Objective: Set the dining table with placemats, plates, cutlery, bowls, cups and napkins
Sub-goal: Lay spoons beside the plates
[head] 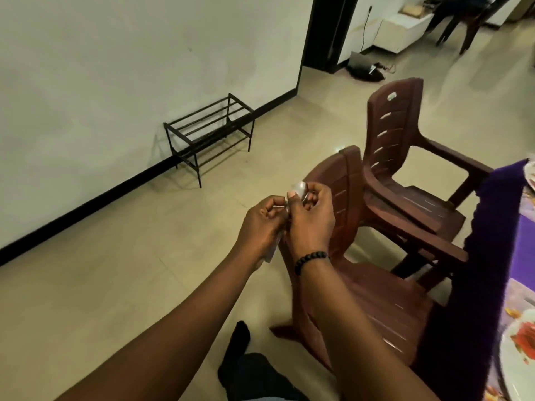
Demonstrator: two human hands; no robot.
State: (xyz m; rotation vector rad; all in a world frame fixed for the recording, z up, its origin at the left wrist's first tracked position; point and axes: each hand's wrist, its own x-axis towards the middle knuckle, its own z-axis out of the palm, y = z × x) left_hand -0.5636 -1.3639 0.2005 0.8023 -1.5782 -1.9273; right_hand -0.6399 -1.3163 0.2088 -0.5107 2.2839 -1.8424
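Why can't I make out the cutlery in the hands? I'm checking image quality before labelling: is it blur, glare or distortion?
Head view: motion blur smears the spoons pinched between the left hand and right hand, and glare whitens a bowl; wide-angle distortion bends the wall baseboard and the brown plastic chairs; the floor shows soft reflections near the chairs.

shiny metal spoon [299,189]; glossy brown plastic chairs [402,157]; polished floor tiles [144,270]; fuzzy purple tablecloth [486,256].
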